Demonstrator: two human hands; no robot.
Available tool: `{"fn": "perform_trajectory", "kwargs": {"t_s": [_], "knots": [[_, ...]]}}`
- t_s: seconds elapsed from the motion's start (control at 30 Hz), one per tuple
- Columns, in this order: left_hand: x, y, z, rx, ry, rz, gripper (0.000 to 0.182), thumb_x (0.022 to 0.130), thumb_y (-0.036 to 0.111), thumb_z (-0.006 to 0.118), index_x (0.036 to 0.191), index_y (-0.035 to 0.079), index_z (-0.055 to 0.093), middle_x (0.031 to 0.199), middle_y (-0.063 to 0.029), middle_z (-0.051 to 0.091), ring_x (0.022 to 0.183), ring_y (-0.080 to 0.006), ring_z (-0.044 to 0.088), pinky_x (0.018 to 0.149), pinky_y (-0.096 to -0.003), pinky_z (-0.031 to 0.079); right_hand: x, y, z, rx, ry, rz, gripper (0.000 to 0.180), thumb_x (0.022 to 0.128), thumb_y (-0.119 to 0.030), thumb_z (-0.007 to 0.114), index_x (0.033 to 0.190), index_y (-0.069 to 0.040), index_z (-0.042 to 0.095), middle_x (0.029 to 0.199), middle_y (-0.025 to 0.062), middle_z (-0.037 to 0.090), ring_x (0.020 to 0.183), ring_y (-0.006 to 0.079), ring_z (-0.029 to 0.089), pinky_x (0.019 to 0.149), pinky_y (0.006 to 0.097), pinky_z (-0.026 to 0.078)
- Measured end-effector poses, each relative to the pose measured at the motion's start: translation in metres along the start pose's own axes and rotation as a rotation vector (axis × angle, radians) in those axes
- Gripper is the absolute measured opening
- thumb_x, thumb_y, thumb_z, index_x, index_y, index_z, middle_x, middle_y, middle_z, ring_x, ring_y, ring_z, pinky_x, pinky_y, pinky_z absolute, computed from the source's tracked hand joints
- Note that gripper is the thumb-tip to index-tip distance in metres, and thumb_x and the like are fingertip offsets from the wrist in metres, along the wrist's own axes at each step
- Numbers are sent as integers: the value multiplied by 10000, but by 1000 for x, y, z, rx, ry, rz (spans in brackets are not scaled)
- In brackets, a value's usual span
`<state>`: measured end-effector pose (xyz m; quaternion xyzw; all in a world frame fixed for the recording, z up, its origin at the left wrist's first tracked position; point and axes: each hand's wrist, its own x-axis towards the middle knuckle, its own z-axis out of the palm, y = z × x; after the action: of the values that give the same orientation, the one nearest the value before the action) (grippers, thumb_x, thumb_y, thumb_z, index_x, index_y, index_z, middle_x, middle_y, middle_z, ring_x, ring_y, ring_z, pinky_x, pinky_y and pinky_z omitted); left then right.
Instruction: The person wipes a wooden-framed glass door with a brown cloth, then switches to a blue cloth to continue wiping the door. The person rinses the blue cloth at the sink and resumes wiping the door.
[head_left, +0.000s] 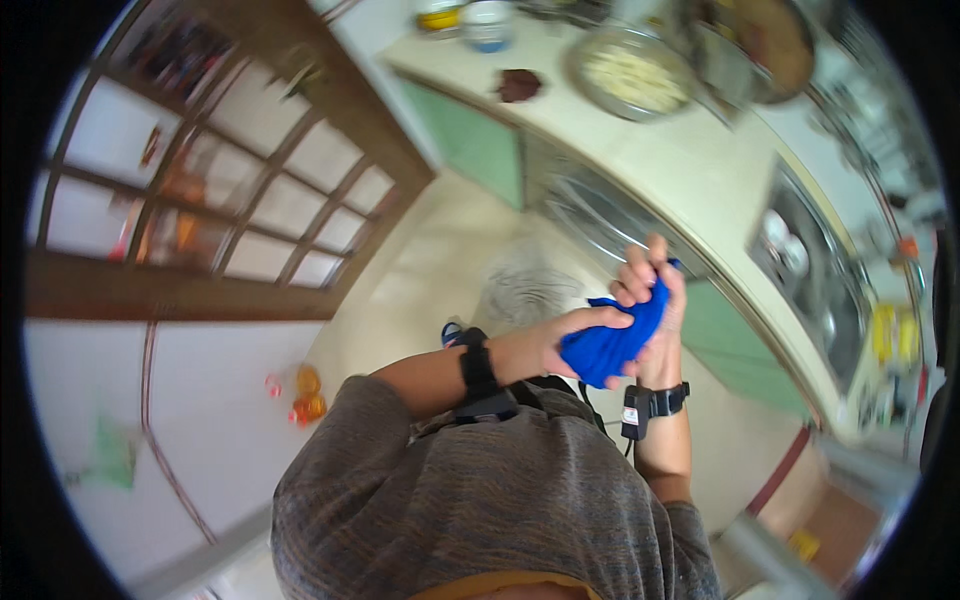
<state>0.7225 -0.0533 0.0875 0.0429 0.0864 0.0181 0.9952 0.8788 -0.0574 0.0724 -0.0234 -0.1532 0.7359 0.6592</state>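
Observation:
A bunched blue cloth (611, 343) is held between both hands in front of my body, over the floor beside the counter. My left hand (574, 341) grips its lower left part, with the thumb lying across the top. Wrapped around the right side of the cloth is my right hand (656, 289), its fingers curled and partly raised at the upper end. Both wrists wear black straps with small devices. Part of each palm is hidden by the cloth.
A light counter (660, 161) curves along the right, bearing a bowl of pale cut food (634, 75), a dark red item (519, 85) and a sink (814, 277) with white dishes. A glass-paned wooden door (247, 161) stands left. A whitish translucent bag (529, 289) lies low beyond my hands.

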Motion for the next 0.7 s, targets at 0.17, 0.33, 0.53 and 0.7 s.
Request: {"fn": "perform_trajectory", "kwargs": {"t_s": [0.17, 0.33, 0.53, 0.7], "knots": [[90, -5, -12, 765, 224, -315, 257, 918, 215, 742, 1079, 51, 626, 821, -24, 624, 670, -132, 590, 604, -279, 482, -76, -77, 1, -768, 412, 3, 222, 908, -79, 705, 1040, -106, 528, 773, -5, 552, 620, 91, 542, 546, 262, 449], [182, -22, -27, 1682, 374, 131, 459, 774, 285, 803, 1060, -12, 600, 859, -89, 692, 773, -172, 670, 700, -326, 534, -105, -107, -40, -1056, 853, -491, 211, 908, -39, 672, 1079, -105, 567, 797, -25, 544, 651, 59, 526, 569, 234, 442], [256, -26, 8, 1313, 147, -66, 467, 976, 460, 701, 1114, 19, 632, 903, -48, 690, 746, -129, 660, 571, -260, 507, -149, -198, -47, -1044, 1031, -591, 403, 972, -332, 744, 1270, -118, 578, 933, 1, 537, 811, 72, 497, 682, 251, 447], [303, -10, 70, 208, -73, -523, 554, 1060, 532, 493, 1318, 47, 565, 1012, -128, 664, 740, -188, 621, 555, -317, 474, -172, -293, -20, -582, 343, -591, 684, 1026, -690, 412, 1403, -142, 571, 1206, 95, 630, 1141, 238, 608, 983, 414, 508]]}}
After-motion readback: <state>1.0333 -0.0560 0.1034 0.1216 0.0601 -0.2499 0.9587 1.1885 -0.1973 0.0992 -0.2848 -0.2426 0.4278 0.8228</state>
